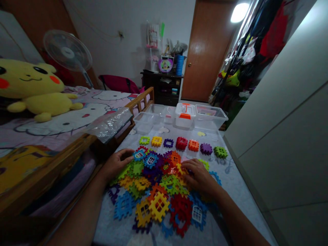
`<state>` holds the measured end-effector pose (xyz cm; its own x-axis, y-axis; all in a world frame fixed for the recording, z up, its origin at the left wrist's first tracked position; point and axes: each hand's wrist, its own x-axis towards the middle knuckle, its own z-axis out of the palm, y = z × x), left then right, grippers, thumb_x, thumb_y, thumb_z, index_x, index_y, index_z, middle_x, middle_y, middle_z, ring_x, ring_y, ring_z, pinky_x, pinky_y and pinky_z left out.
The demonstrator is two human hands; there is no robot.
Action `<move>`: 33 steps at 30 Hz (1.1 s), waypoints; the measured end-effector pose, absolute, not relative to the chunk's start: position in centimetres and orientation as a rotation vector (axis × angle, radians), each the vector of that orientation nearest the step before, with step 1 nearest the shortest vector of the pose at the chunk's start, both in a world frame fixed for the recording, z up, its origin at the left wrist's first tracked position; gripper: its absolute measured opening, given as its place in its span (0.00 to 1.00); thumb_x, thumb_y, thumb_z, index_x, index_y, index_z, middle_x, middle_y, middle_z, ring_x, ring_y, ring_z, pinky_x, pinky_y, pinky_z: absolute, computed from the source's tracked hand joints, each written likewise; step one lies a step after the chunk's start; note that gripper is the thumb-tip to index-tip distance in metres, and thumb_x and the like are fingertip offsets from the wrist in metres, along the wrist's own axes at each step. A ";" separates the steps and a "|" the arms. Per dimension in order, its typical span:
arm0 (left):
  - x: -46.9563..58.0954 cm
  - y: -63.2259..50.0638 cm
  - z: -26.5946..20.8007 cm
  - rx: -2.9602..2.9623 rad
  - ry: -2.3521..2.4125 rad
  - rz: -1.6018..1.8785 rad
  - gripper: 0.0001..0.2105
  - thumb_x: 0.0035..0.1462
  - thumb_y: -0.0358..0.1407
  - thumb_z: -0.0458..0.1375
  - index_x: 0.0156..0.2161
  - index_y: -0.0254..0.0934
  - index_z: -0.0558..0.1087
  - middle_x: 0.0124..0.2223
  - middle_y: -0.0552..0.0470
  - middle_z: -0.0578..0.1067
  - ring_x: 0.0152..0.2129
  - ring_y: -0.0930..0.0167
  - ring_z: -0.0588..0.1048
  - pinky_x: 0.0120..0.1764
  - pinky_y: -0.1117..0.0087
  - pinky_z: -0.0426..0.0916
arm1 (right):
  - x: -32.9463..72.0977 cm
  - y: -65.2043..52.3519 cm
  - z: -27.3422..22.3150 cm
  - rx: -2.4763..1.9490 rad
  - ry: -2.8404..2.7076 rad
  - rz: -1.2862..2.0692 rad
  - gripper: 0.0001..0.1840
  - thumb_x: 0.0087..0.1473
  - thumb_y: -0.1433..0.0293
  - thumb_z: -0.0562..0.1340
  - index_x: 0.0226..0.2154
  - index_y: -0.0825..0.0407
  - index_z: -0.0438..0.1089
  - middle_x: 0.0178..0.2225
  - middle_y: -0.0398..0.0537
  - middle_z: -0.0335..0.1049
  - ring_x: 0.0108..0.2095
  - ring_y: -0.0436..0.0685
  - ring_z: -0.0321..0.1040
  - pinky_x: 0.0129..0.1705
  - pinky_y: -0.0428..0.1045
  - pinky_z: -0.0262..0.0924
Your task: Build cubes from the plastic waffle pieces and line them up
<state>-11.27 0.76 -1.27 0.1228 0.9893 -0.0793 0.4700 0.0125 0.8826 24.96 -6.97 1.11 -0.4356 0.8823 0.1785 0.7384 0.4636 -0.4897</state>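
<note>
the two hands are well apart, one at each side of a loose pile of multicoloured plastic panels with notched edges (153, 176), which fills the lower centre of the frame on a pale patterned cloth (241, 194). the left hand (118, 164), left of centre, has its fingers curved beside a light-blue notched plastic panel with a white window grid (139, 155); i cannot tell whether they grip it. the right hand (199, 173), right of centre, lies palm down over the pile, fingertips by a small yellow notched plastic piece (180, 168); whether it is pinched there is hidden.

above the pile, seven pieces or small stacks stand in a row, from a lime-green notched panel (145, 140) at left to a green notched plastic stack (220, 152) at right, each mostly one colour. behind them sit clear plastic boxes (145, 123), one with orange latches.

the step in hand looks to be picking through the pile. the next move probably calls for a firm pinch on a single panel, lifted straight up so that its teeth do not drag neighbours.
</note>
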 end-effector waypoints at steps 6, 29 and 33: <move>-11.0 0.7 -0.8 1.578 1.491 0.813 0.29 0.41 0.57 0.64 0.44 0.38 0.76 0.45 0.47 0.80 0.44 0.58 0.77 0.48 0.61 0.71 | 26.1 -6.7 0.3 -1.464 -2.039 0.395 0.10 0.61 0.69 0.54 0.35 0.51 0.71 0.35 0.50 0.74 0.37 0.57 0.69 0.41 0.51 0.61; -11.1 0.8 -0.9 1.605 1.475 0.798 0.30 0.40 0.58 0.63 0.44 0.37 0.77 0.45 0.46 0.80 0.43 0.58 0.77 0.48 0.61 0.71 | 27.9 -6.9 1.1 -1.482 -2.363 0.445 0.03 0.54 0.69 0.63 0.31 0.51 0.72 0.34 0.48 0.69 0.36 0.56 0.66 0.38 0.50 0.62; -11.2 0.8 -1.0 1.616 1.476 0.776 0.30 0.43 0.58 0.63 0.45 0.37 0.76 0.46 0.45 0.79 0.44 0.57 0.77 0.49 0.60 0.70 | 29.6 -7.4 3.0 -1.531 -2.274 0.478 0.09 0.57 0.68 0.61 0.39 0.51 0.73 0.41 0.52 0.71 0.43 0.58 0.68 0.48 0.54 0.62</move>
